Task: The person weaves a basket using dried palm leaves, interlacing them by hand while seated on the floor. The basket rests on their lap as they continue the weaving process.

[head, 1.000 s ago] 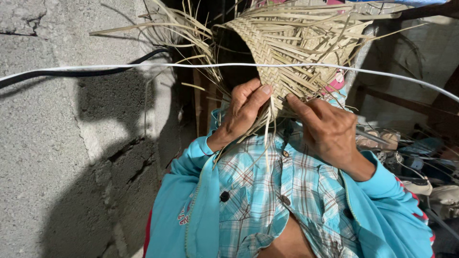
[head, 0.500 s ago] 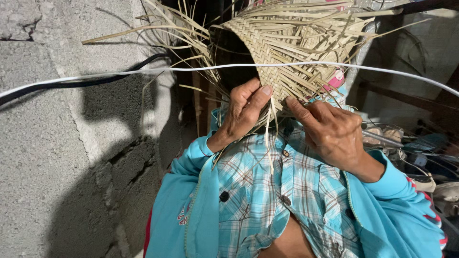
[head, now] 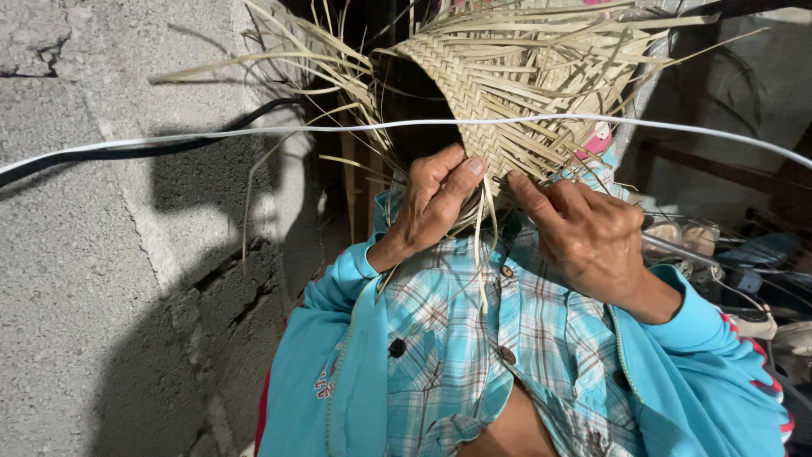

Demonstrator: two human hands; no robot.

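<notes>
Half-woven basket (head: 499,110) of pale flat strips held up before the chest, mouth dark, loose ends fanning out on all sides. Left hand (head: 431,207) grips the lower edge, thumb pressed onto the weave; right hand (head: 584,237) pinches strips at the rim, fingers curled together. Looks light, springy, dry; strips probably crease or split if bent sharply. Best held at the tight woven part, not the free ends. White cord (head: 254,134) crosses in front.

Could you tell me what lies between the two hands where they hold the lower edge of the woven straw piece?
In the head view, loose pale straw strips hang from the woven straw piece between the left hand and right hand, over a blue plaid shirt.
</notes>
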